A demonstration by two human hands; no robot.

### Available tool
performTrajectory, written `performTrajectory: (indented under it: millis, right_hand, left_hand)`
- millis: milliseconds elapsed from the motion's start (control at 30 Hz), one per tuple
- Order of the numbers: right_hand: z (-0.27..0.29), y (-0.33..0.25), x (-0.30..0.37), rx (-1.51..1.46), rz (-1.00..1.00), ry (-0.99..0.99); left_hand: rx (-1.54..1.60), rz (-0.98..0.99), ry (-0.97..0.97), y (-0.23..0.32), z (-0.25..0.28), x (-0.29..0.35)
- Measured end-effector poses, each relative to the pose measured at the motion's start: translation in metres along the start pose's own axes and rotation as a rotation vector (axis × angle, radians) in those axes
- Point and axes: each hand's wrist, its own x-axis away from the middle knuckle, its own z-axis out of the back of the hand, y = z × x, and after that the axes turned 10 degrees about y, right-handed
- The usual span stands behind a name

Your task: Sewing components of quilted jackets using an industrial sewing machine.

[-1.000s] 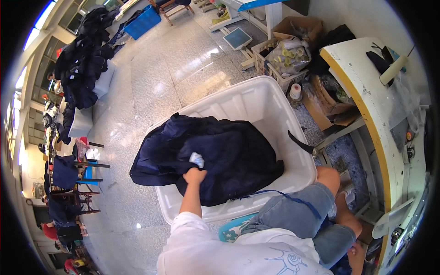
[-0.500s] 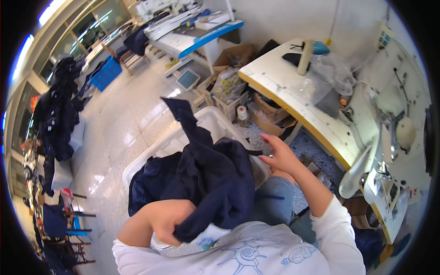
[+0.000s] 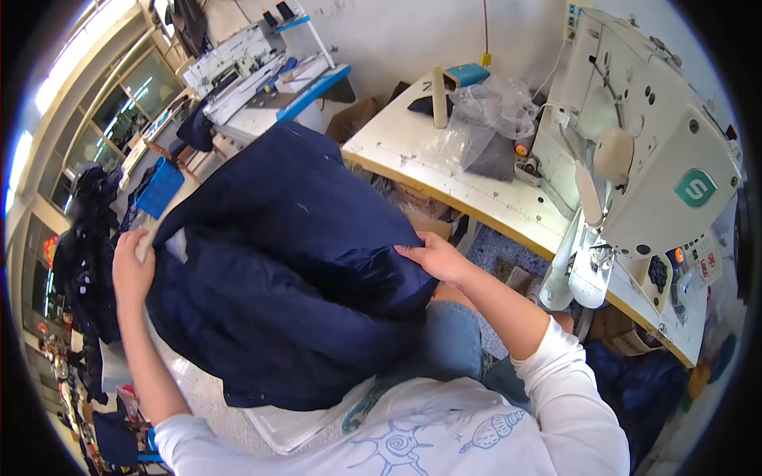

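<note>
A large navy garment (image 3: 294,206) is spread between my two hands above my lap, its cloth bulging and folded. My left hand (image 3: 133,266) grips its left edge, fingers closed over the cloth. On the right, my right hand (image 3: 435,258) pinches the opposite edge between thumb and fingers. A dark fold runs across the middle, and a small pale patch shows beside my left hand. Under the cloth, part of a white plastic bin (image 3: 298,428) shows near my shirt; the rest of it is hidden.
To the right stands a sewing machine (image 3: 635,143) on a white table (image 3: 468,190) with a yellowish edge. Clear plastic bags (image 3: 496,111) and a cone-like cream post (image 3: 439,99) are on it. Another machine table (image 3: 309,91) is at the back, a blue crate (image 3: 161,188) and dark clothes (image 3: 83,230) at left.
The garment has been lifted from the bin and opened out wide. My left hand has moved out to the left and up; my right hand has closed on the cloth. The view has shifted right.
</note>
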Motion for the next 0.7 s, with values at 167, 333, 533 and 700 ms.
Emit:
performTrajectory:
  millis: [167,333,533,700]
  right_hand:
    - [0.0,-0.029,0.041,-0.155,-0.178,0.206]
    - [0.032,-0.046,0.063,-0.516,-0.135,0.149]
    - [0.068,0.029,0.106,-0.985,0.171,-0.107]
    - [0.067,0.066,0.168,-1.108,-0.231,-0.027]
  left_hand:
    - [0.714,-0.36,-0.155,0.218,-0.033,0.083]
    - [0.739,-0.362,-0.522,0.255,-0.09,0.142]
    - [1.008,-0.563,-0.63,0.262,-0.023,0.082]
    - [1.064,-0.608,-0.841,0.288,-0.022,0.042]
